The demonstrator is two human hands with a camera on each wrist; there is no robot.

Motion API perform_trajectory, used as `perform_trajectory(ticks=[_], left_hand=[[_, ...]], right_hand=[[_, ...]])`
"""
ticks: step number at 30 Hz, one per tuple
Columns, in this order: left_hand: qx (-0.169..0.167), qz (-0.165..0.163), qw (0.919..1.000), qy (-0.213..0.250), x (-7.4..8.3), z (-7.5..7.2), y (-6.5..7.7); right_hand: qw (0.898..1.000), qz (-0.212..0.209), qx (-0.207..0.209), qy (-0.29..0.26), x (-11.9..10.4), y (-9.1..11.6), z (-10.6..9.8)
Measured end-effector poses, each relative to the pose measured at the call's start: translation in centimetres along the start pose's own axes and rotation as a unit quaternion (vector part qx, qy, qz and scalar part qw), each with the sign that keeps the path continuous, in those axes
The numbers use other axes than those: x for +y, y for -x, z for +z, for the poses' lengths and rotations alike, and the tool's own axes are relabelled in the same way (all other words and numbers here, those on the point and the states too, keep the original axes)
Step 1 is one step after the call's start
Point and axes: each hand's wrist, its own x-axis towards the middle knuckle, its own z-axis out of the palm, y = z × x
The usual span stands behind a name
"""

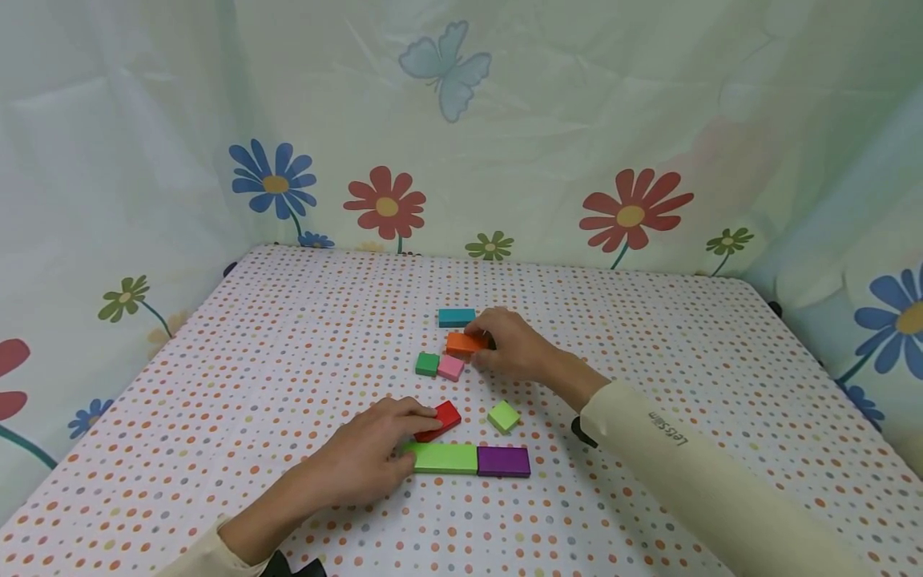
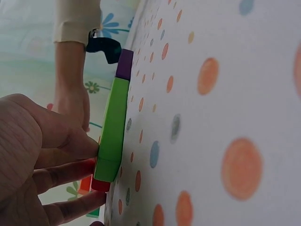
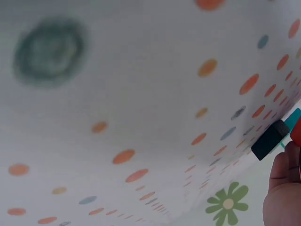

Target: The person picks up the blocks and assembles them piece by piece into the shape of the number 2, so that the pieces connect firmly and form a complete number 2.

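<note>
Orange block: The orange block (image 1: 460,343) is lying near the middle of the dotted tabletop (image 1: 324,344), between the blue block (image 1: 456,318) on its far side and the pink block (image 1: 450,368) on its near side.
Right hand: The right hand (image 1: 513,346) is pinching the orange block at its right end, fingers reaching over the far side and thumb standing at the near side.
Offset from fingers: The body of the orange block is extending leftward out of that pinch; the right hand is the nearer, the left being well apart, closer to the person.
Orange long axis: It is running roughly left to right across the person's front, one end pointing left, the other into the right hand.
Left hand: The left hand (image 1: 371,453) is resting fingers on the red block (image 1: 445,418), thumb touching the lime bar (image 1: 449,458) near its left end; whether it is gripping or only pressing, I cannot tell.
Red long axis: It is slanting, pointing away and to the right.
Lime bar: It is lying left to right, the purple block (image 1: 503,462) continuing its line at the right end.
Loose pieces: The small lime block (image 1: 503,417) is sitting askew beyond the purple block; the green block (image 1: 427,364) is standing just beside the pink block's left.
</note>
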Motion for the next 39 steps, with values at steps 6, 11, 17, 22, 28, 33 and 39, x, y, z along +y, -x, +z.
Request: perform_trajectory(ticks=[6,11,17,22,28,33,39], left_hand=[[0.001,0.002,1.0000,0.003,0.0,0.0,0.1],[-0.002,0.000,1.0000,0.002,-0.1,0.0,0.0],[0.002,0.001,1.0000,0.000,-0.1,0.0,0.1],[0.000,-0.001,1.0000,0.000,-0.1,0.0,0.1],[-0.002,-0.003,1.0000,-0.002,0.0,-0.1,0.1],[-0.003,-0.002,1.0000,0.000,0.0,0.0,0.0],[-0.001,-0.002,1.0000,-0.001,0.0,0.0,0.0]], right_hand=[[1.000,-0.005,0.003,-0.020,-0.2,0.3,-0.3],[0.999,0.007,-0.001,-0.045,-0.3,0.5,-0.3],[0.997,0.012,0.009,-0.069,-0.2,0.6,-0.5],[0.993,0.034,0.023,-0.107,-0.1,0.7,-0.5],[0.984,0.054,0.035,-0.169,0.1,0.8,-0.6],[0.979,0.058,0.036,-0.193,0.3,0.9,-0.6],[0.979,0.058,0.029,-0.195,0.7,1.1,-0.5]])
